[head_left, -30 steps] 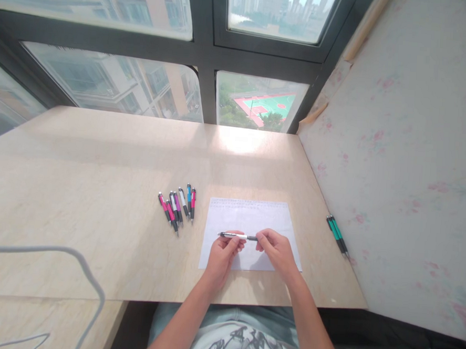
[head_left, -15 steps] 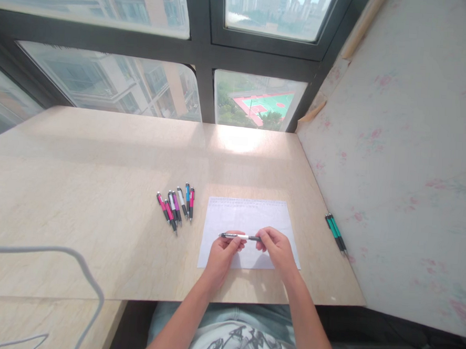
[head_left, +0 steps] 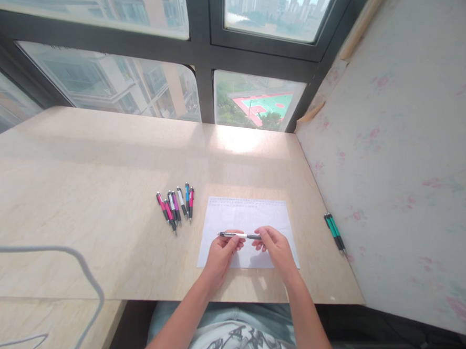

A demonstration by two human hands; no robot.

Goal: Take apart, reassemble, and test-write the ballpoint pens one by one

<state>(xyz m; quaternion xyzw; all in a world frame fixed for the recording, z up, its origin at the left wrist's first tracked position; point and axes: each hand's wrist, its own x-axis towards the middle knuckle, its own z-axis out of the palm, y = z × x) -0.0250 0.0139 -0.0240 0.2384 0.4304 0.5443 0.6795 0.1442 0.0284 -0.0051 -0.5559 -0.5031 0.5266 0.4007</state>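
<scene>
A white pen with a black grip (head_left: 242,236) lies level across both hands, above a sheet of paper (head_left: 250,216). The barrel is pinched between the thumb and fingers of my left hand (head_left: 225,249), its clip end pointing left. My right hand (head_left: 273,245) has its thumb and fingers closed around the dark grip near the tip, which they partly hide. Rows of faint writing run along the paper's top edge. Left of the sheet lies a group of pens (head_left: 174,207) in pink, purple, white and blue.
Two green pens (head_left: 335,233) lie at the desk's right edge by the floral wall (head_left: 407,169). A grey cable (head_left: 70,250) loops over the left front. The window frame (head_left: 209,52) rises behind the desk (head_left: 98,187).
My right fingers have shifted slightly on the pen's grip end, and more of the dark grip shows. The pen stays in my left hand, almost in the same place.
</scene>
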